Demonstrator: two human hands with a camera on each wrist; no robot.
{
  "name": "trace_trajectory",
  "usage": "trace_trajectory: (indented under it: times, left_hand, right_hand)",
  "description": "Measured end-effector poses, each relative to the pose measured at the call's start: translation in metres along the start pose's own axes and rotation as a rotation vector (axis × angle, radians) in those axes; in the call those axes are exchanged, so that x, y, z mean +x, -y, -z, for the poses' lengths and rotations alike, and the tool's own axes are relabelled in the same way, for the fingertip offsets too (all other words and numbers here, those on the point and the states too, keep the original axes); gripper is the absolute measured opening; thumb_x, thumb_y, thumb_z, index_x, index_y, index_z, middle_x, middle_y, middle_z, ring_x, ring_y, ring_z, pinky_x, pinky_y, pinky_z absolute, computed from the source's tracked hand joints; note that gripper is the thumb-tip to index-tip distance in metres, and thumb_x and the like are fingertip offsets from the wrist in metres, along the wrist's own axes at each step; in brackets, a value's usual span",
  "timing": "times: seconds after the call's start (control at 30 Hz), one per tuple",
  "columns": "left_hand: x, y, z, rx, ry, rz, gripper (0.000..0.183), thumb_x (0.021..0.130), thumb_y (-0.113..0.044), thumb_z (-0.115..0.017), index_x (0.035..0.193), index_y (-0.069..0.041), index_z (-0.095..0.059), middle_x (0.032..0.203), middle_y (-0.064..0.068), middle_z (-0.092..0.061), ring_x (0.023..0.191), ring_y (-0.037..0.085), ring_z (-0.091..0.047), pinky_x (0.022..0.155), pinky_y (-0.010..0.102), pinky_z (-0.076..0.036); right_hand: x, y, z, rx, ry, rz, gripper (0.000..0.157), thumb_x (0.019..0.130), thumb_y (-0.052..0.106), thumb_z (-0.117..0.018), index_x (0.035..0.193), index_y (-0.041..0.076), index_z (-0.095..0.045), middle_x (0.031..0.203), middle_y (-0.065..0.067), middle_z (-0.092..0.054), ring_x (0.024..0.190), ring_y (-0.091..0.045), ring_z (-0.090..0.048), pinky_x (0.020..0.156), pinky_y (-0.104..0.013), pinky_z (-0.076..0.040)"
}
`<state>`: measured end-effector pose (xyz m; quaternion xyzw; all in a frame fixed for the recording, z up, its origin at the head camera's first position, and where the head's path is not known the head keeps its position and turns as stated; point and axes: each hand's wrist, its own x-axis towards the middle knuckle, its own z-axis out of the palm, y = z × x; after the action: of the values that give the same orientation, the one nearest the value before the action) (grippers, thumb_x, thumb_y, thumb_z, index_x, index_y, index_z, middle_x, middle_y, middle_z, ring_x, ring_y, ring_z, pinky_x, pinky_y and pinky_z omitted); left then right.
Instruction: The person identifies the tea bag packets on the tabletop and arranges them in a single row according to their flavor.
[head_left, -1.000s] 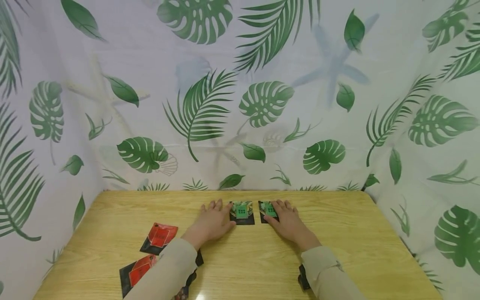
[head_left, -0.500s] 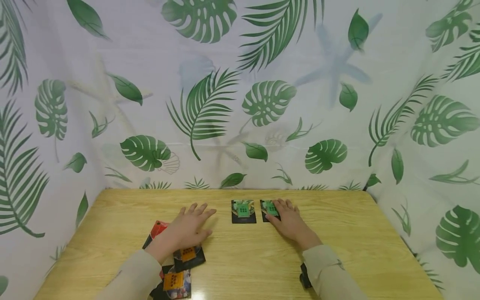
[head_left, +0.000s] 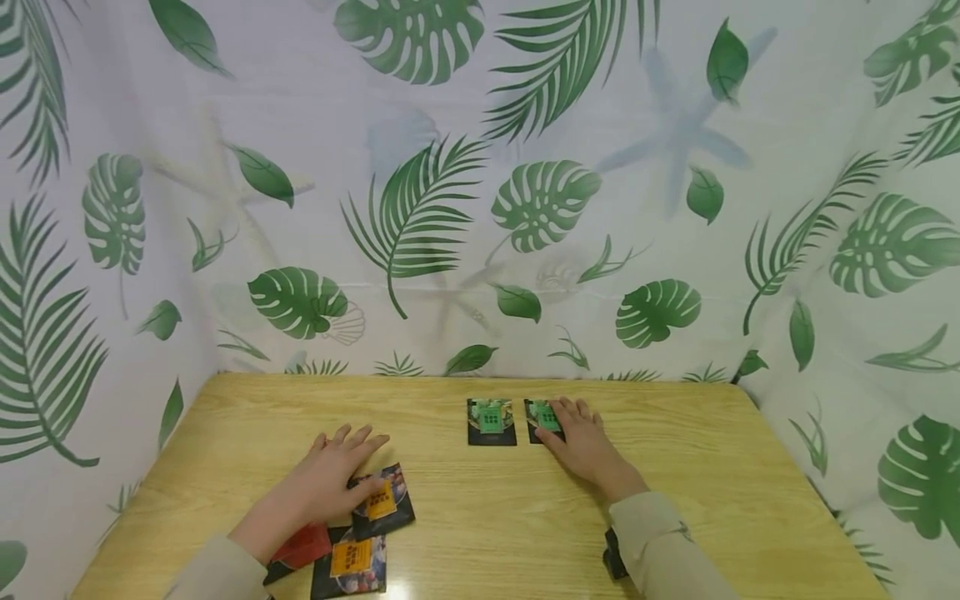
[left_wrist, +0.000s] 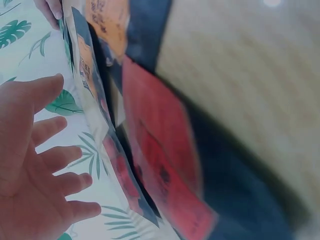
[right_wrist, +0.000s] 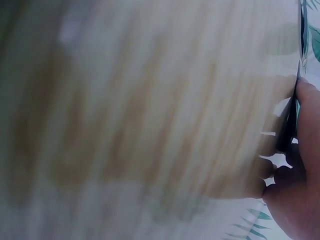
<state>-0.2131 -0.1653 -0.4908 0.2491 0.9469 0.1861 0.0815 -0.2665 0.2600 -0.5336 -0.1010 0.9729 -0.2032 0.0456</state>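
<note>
In the head view my left hand (head_left: pixel 322 475) hovers with spread fingers over the packets at the left of the table. Its thumb overlaps an orange-labelled black packet (head_left: pixel 390 512). A second orange-labelled packet (head_left: pixel 348 562) and a red-labelled packet (head_left: pixel 303 546) lie nearer to me. The left wrist view shows that hand (left_wrist: pixel 35 165) palm-on, holding nothing, beside a red packet (left_wrist: pixel 155 120). My right hand (head_left: pixel 588 446) rests on the right-hand green-labelled packet (head_left: pixel 537 417), covering its right side. Just left of it lies another green-labelled packet (head_left: pixel 491 425).
The packets lie on a wood-grain table (head_left: pixel 480 517). A leaf-patterned cloth (head_left: pixel 450 250) closes off the back and both sides. A small black object (head_left: pixel 615 557) shows beneath the right wrist. Bare tabletop separates the green packets from the orange ones.
My left hand has left the left green packet and moved left and toward me, over the orange and red packets. The right hand stays on its green packet.
</note>
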Motion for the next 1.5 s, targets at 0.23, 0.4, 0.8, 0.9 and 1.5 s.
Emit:
trace_trajectory:
  times: [0.23,0.4,0.8,0.9,1.5]
  left_hand:
    - [-0.019,0.004,-0.002,-0.034,0.024,0.025,0.068,0.104,-0.050,-0.063,0.160,-0.016,-0.047,0.166,0.023,-0.041,0.153,0.058,-0.029,0.118,0.083,-0.016]
    - [-0.025,0.003,-0.006,-0.058,0.052,0.066,0.072,0.101,-0.054,-0.066,0.161,-0.019,-0.047,0.168,0.020,-0.039,0.155,0.057,-0.028,0.118,0.083,-0.017]
    - [-0.032,-0.007,-0.013,-0.063,0.120,0.109,0.082,0.096,-0.065,-0.065,0.160,-0.018,-0.048,0.170,0.023,-0.032,0.156,0.055,-0.028,0.117,0.084,-0.017]
    - [-0.031,-0.006,-0.016,-0.050,0.113,0.099,0.083,0.096,-0.066,-0.065,0.160,-0.017,-0.048,0.169,0.024,-0.033,0.157,0.053,-0.027,0.116,0.084,-0.018]
    - [-0.021,-0.007,-0.019,-0.021,0.091,0.079,0.074,0.100,-0.057,-0.065,0.161,-0.018,-0.047,0.165,0.015,-0.045,0.157,0.046,-0.031,0.119,0.082,-0.017]
  right_hand:
    - [-0.001,0.000,-0.001,0.007,-0.025,0.019,0.071,0.111,0.043,-0.051,0.163,-0.003,-0.033,0.169,-0.032,-0.027,0.158,-0.058,-0.011,0.124,-0.077,-0.010]
    - [-0.002,-0.001,-0.001,0.001,-0.018,0.019,0.074,0.111,0.045,-0.050,0.164,-0.003,-0.031,0.169,-0.031,-0.027,0.158,-0.058,-0.011,0.124,-0.077,-0.010]
    - [-0.001,-0.001,0.003,0.000,0.001,0.010,0.073,0.111,0.046,-0.050,0.164,-0.002,-0.031,0.169,-0.031,-0.026,0.158,-0.057,-0.011,0.125,-0.076,-0.010]
    - [-0.001,0.000,0.004,0.004,0.003,0.009,0.073,0.111,0.044,-0.051,0.163,-0.002,-0.032,0.169,-0.031,-0.027,0.158,-0.057,-0.012,0.124,-0.076,-0.011]
    - [0.000,-0.001,0.002,-0.005,-0.002,0.006,0.073,0.111,0.045,-0.051,0.164,-0.002,-0.032,0.169,-0.031,-0.027,0.158,-0.057,-0.012,0.125,-0.076,-0.011]
